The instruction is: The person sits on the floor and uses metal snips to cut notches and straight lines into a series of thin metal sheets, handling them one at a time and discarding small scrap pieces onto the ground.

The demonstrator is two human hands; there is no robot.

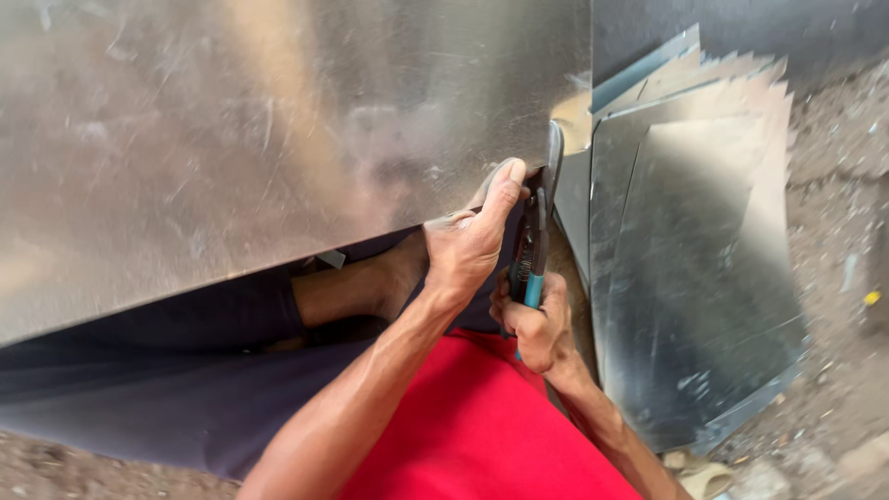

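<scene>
Large galvanized metal sheet [259, 130] fills frame, edges cut off top and left, hiding most of lap beneath. Left hand [472, 241] clamps sheet's lower right corner, thumb on top. Right hand [537, 329] grips teal-handled tin snips [535, 250], blades at sheet edge, partly hidden. Stacked cut sheets [694, 259] lie right on dirt ground [833, 370].

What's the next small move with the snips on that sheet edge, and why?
Probably close the snips and advance along the edge. The right hand grips the teal handles, and the blades sit at the corner of the large metal sheet, which the left hand pins with its thumb. Whether a cut has been started is hidden.
</scene>
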